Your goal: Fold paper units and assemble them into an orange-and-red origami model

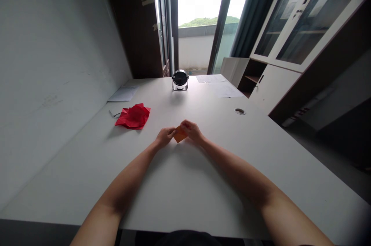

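The left hand [165,136] pinches the left corner of a small orange piece of paper [180,135], and the right hand [193,130] grips its opposite side, partly covering it. The paper is between the two hands, over the middle of the white tabletop [185,195], one corner pointing toward the person. To the left lies a crumpled red sheet [133,116], with a thin black loop [117,115] at its edge. Farther back stands a round black device [180,78] in a silver frame, with white papers [222,85] to its right and a round cable hole [240,111] nearer the right edge.
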A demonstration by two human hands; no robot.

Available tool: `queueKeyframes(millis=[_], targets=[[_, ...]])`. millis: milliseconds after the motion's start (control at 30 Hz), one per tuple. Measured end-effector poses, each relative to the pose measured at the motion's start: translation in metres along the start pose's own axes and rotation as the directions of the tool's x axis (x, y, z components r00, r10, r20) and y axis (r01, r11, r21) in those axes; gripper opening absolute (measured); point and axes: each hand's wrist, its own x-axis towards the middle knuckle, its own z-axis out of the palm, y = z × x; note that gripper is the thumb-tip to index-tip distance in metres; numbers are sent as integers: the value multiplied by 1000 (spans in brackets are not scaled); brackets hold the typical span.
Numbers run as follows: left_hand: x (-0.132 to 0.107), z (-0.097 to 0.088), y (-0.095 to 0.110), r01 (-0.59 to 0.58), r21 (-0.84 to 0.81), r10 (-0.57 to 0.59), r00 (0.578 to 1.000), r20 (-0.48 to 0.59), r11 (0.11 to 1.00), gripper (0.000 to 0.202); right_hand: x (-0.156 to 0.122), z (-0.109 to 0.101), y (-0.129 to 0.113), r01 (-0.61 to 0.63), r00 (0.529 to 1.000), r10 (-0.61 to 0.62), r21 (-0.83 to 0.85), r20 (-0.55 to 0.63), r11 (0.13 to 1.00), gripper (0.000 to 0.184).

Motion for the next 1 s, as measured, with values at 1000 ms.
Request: queueKeyframes(millis=[1000], targets=[[9, 5, -21, 80, -483, -140, 986, -91, 872, 33, 8, -8, 1, -129, 992, 116, 413, 58, 901, 44]])
